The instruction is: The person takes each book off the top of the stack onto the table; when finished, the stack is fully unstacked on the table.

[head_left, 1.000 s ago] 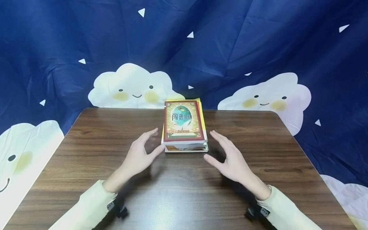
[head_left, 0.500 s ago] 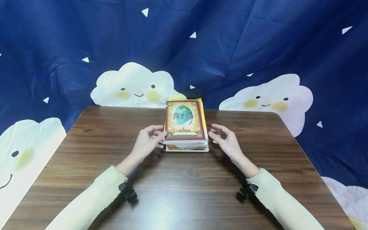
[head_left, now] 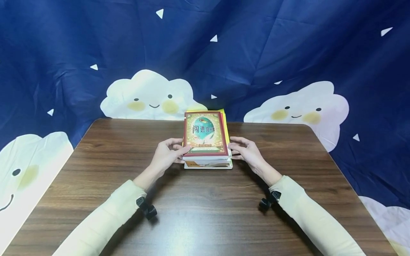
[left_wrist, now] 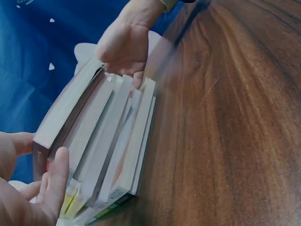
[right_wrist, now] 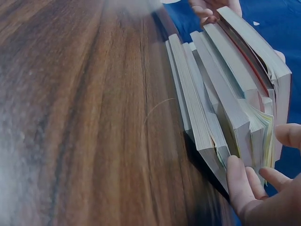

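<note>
A stack of several books (head_left: 208, 164) lies flat near the table's far edge, the topmost a red-bordered book (head_left: 205, 131) with a green oval on its cover. My left hand (head_left: 164, 156) pinches this top book at its near left side, thumb on the cover. In the left wrist view its fingers reach below the book (left_wrist: 68, 106), where a dark gap shows. My right hand (head_left: 251, 156) is at the stack's right side, thumb near the top book's edge. Its lower fingers touch the lower books' edges in the right wrist view.
The brown wooden table (head_left: 205, 213) extends in front and to both sides. Behind it hangs a blue curtain (head_left: 224, 60) with printed clouds, close to the stack's far end. A small black camera (head_left: 150, 212) is on each wrist.
Both hands have come inward to the stack. My left thumb has moved onto the top book's cover and grips it. My right fingers have reached the stack's side.
</note>
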The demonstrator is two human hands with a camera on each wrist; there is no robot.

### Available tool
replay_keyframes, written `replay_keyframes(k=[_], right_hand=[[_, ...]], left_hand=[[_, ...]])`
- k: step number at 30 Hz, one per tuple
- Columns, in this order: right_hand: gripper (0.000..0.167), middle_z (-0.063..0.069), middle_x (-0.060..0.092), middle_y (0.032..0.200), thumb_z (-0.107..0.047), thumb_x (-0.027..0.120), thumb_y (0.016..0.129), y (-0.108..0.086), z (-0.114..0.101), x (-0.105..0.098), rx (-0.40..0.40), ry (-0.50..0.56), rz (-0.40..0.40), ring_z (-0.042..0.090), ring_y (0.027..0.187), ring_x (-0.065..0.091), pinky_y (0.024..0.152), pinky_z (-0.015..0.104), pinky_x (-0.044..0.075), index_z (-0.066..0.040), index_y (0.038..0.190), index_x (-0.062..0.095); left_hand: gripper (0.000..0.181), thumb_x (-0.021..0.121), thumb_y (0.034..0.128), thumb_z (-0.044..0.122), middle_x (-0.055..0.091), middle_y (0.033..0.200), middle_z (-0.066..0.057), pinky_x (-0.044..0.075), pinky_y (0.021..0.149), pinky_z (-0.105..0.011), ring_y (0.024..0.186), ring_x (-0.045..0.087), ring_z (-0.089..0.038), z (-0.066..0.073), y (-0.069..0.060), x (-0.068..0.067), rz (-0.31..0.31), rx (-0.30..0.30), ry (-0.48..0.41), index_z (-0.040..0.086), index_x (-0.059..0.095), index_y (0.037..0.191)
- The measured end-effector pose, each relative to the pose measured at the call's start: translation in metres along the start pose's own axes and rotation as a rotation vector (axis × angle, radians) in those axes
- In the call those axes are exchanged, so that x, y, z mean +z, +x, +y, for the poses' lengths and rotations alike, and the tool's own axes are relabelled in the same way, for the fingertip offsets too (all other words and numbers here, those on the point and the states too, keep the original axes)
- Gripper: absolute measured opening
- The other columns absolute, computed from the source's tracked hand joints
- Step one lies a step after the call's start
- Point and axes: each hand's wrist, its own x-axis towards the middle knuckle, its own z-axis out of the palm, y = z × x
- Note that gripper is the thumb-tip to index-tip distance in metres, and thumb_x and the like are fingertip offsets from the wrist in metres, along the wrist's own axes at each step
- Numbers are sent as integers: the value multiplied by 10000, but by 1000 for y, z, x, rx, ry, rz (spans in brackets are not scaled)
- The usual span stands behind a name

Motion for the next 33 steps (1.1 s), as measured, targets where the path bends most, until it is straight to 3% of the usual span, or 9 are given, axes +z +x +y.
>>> replay_keyframes(k=[10,19,25,33], right_hand=[[525,-21,674,1062,-57,668,1014,2,2,2,-25,-41,-15,28,852,698,775,229,665,24,1510,516],[524,-16,671,1075,-47,668,1010,4,4,1,-28,-38,-19,32,857,699,774,221,661,24,1507,518],[527,-31,675,1064,-45,674,1007,5,4,2,-36,-41,-25,38,851,698,769,218,661,21,1507,520],[511,-5,645,1092,-28,663,1010,3,5,2,-4,-25,-2,43,875,704,766,223,670,-6,1503,532]], left_hand=[[562,772,960,95,700,869,39,703,700,-288,621,659,-75,4,1,-5,-55,-84,-35,-62,554,1454],[533,707,995,51,739,1020,-50,709,779,-318,812,751,-111,6,4,-20,-118,-141,-62,-122,490,1449],[573,668,1002,35,750,945,9,707,761,-304,783,765,-100,10,-2,-45,-120,-148,-59,-163,420,1479],[581,574,1044,-12,725,979,42,705,809,-309,857,762,-84,9,-14,-89,-85,-131,-170,-152,292,1533]])
